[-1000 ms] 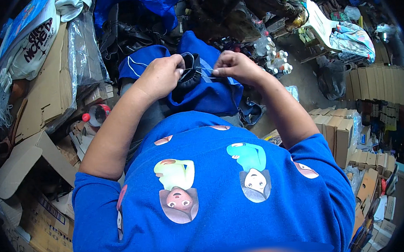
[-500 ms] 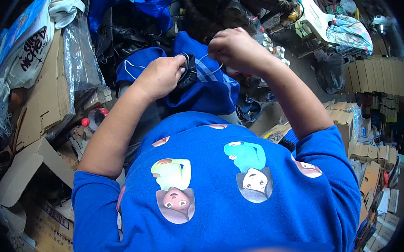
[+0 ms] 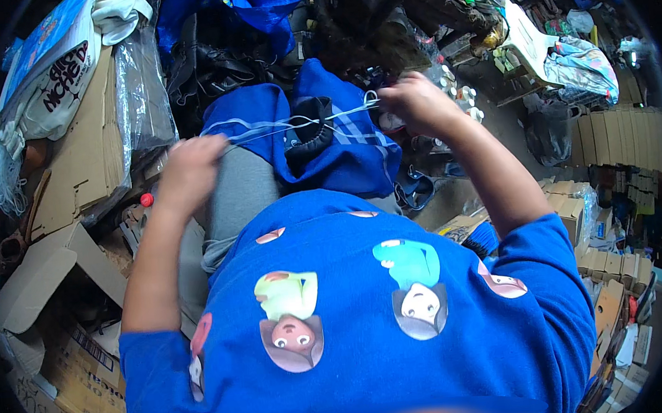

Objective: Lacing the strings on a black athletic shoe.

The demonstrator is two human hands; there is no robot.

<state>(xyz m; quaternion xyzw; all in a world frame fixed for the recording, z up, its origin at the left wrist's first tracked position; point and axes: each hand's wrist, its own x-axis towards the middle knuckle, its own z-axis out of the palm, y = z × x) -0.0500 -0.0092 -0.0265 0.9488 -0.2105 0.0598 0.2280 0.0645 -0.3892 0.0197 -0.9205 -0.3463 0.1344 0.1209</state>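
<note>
White thread stretches nearly straight across my lap from one hand to the other. My left hand, smeared a little by motion, is closed around its left end. On the other side my right hand pinches the right end, and a small loop of thread stands up beside the fingers. Under the crossing strands lies a small black piece with a gathered edge, perhaps a shoe; neither hand touches it. It rests on a blue cloth with pale stripes, spread over my grey-trousered legs.
Flat cardboard and a plastic-wrapped stack stand at the left, near an open carton. A blue bag lies ahead. Several bottles and a white chair are at the far right, with piled cardboard beyond.
My left hand has left the black piece and moved left and nearer to me. My right hand has shifted slightly right and nearer. The thread, slack before, is now drawn out between them.
</note>
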